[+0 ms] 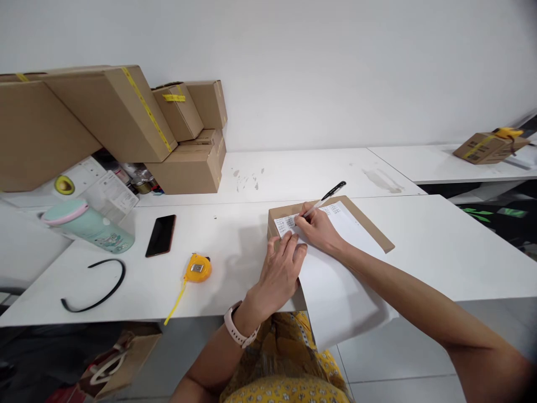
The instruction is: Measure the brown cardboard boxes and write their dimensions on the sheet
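My right hand (321, 228) is closed round a black-capped pen (325, 198), whose tip touches the printed top of a white sheet of paper (339, 280). The sheet lies over a flat brown cardboard box (369, 221) on the white table (440, 240) and hangs past the table's front edge. My left hand (280, 271), with a pale watch on its wrist, rests on the sheet's left edge beside the box, fingers curled and pressing the paper down.
A yellow tape measure (197, 268), a black phone (161, 235), a black curved band (96, 285) and a mint bottle (90, 224) lie to the left. Stacked cardboard boxes (126, 123) stand at the back left. Another box (486, 146) sits far right. A bag (113, 364) lies under the table.
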The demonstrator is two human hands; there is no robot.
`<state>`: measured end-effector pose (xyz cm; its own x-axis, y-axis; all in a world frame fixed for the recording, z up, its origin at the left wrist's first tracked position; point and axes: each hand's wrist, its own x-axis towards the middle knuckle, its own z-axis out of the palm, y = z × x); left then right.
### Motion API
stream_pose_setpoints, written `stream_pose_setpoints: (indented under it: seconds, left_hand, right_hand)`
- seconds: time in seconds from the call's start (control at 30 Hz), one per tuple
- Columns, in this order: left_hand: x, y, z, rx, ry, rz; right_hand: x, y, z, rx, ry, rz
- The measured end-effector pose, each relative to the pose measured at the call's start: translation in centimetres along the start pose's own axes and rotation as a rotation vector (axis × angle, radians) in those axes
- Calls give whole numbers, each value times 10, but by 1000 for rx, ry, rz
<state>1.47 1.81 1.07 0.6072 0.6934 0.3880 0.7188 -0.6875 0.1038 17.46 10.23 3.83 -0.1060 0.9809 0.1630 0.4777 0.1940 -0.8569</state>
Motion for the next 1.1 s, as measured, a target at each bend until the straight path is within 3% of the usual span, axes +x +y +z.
stream_pose_setpoints:
  seconds: [0.57,1.1]
  left_hand:
    - [1,2,-3,39,-14,-5]
    - [1,2,-1,53,-12,5]
  right_hand:
    - [0,-5,-6,-11,-72,-27]
    - [0,-2,-6,-21,-57,-39]
